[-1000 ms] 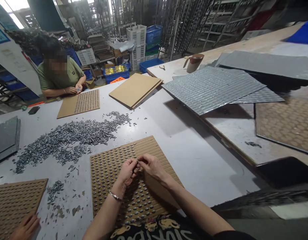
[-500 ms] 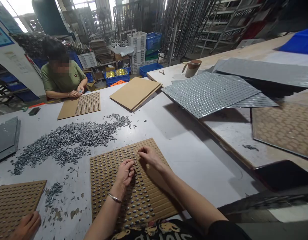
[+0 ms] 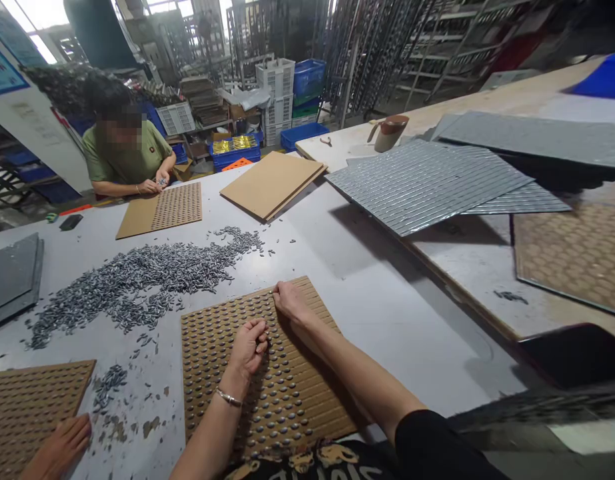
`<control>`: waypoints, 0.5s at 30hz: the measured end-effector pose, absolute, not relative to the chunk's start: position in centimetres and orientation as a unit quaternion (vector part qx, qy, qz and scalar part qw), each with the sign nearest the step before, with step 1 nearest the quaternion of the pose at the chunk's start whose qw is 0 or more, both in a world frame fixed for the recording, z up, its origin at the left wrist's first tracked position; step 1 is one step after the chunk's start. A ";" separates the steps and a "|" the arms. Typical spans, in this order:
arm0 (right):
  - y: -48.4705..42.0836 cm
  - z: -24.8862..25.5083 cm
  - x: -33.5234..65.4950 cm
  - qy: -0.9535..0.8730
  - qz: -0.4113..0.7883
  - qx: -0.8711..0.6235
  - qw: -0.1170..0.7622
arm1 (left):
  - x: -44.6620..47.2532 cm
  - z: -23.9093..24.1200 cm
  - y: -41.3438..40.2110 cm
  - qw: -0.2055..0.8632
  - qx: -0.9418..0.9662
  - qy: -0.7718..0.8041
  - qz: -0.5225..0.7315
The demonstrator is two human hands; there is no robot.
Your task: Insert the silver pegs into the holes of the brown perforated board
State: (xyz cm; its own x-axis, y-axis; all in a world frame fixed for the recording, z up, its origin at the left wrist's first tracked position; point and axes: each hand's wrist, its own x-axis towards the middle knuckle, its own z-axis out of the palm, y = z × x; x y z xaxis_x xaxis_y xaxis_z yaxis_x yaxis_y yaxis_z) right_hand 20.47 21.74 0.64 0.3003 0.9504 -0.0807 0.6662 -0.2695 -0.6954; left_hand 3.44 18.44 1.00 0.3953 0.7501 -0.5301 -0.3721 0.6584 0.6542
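A brown perforated board (image 3: 297,393) lies in front of me, its left part filled with small grey metal pieces. My left hand (image 3: 248,347) rests curled on the board's middle, fingers closed around small pieces that I can barely see. My right hand (image 3: 287,298) reaches to the board's far edge, fingertips pinched on a small metal piece at a hole. A wide heap of loose grey metal pieces (image 3: 137,280) spreads over the grey table (image 3: 367,287) beyond the board.
Another person's hand (image 3: 62,447) lies on a second perforated board (image 3: 27,407) at lower left. A seated person (image 3: 122,150) works at a third board (image 3: 162,208) across the table. Plain boards (image 3: 272,181), silver sheets (image 3: 427,180) and a brown jug (image 3: 390,132) lie further right.
My hands parted: the right hand went from meeting the left hand out to the board's far edge. My left hand stayed curled mid-board. The other person's hand at lower left shifted slightly right.
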 end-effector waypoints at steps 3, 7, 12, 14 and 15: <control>20.6 1.4 20.2 -0.533 0.245 -0.748 0.311 | 3.5 1.1 18.6 0.805 0.216 0.424 0.356; 17.6 2.4 19.2 -0.570 0.315 -0.643 0.401 | 3.6 1.1 18.6 0.800 0.215 0.424 0.366; 14.5 2.0 18.5 -0.568 0.369 -0.578 0.454 | 4.0 1.0 18.0 0.809 0.223 0.420 0.346; 14.2 1.7 18.9 -0.575 0.362 -0.583 0.446 | 4.2 1.1 17.7 0.814 0.223 0.422 0.331; 14.3 1.6 19.2 -0.577 0.354 -0.592 0.438 | 4.3 1.1 17.6 0.816 0.223 0.423 0.326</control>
